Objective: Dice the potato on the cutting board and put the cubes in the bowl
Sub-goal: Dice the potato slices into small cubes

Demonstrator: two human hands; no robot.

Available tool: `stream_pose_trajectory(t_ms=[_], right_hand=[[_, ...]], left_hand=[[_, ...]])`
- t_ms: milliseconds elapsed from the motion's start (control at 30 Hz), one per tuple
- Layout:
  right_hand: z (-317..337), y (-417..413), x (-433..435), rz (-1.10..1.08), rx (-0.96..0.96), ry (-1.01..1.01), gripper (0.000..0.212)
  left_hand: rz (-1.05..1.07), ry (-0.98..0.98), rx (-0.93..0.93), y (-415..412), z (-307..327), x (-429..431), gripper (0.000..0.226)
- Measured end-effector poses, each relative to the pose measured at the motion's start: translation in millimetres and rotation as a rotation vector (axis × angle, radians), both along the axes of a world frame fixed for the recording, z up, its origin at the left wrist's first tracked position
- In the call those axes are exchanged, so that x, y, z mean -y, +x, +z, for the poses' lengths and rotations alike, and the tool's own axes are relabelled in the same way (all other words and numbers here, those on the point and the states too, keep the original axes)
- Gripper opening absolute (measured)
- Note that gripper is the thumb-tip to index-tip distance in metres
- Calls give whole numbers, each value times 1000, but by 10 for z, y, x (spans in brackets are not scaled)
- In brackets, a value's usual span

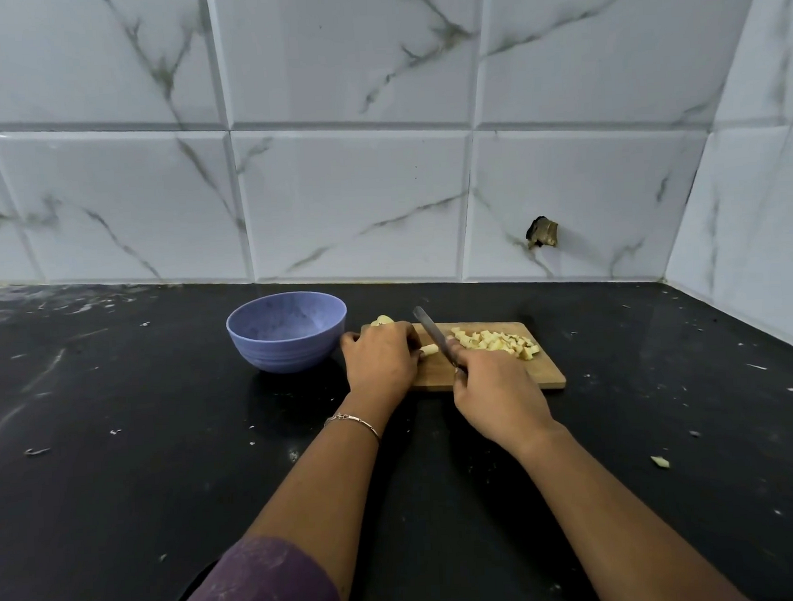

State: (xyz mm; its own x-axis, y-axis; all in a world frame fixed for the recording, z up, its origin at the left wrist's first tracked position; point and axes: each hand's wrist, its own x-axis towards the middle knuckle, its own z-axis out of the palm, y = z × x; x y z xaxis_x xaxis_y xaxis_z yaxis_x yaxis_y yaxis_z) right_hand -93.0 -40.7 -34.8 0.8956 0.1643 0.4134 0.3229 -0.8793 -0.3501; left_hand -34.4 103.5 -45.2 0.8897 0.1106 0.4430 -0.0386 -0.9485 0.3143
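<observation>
Wooden cutting board (545, 375) lies under both hands, and the dicing looks well past halfway. A pile of pale cubes (498, 341) sits just beyond the right hand (496, 391), whose fingers wrap a knife (433, 333) angled down at a potato strip (429, 350) that the left hand (381, 356) pins with curled fingertips. The blue bowl (278, 352) stands just left of the left hand with no cubes showing inside, so the transfer seems unstarted; only that hand lies in the way, and a stray scrap (660, 462) rests on the black counter (118, 452) well right of the right hand.
</observation>
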Motion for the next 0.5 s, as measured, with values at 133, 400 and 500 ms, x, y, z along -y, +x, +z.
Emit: stream_pose_trajectory(t_ms=[133, 400, 500], right_hand=[[-5, -8, -8, -11, -43, -86, 58], [-4, -26, -48, 3, -53, -174, 61], [7, -27, -77, 10, -52, -224, 59]], left_hand=[[5, 12, -11, -5, 9, 5, 18], [4, 7, -23, 0, 7, -4, 16], [-3, -7, -24, -4, 5, -14, 18]])
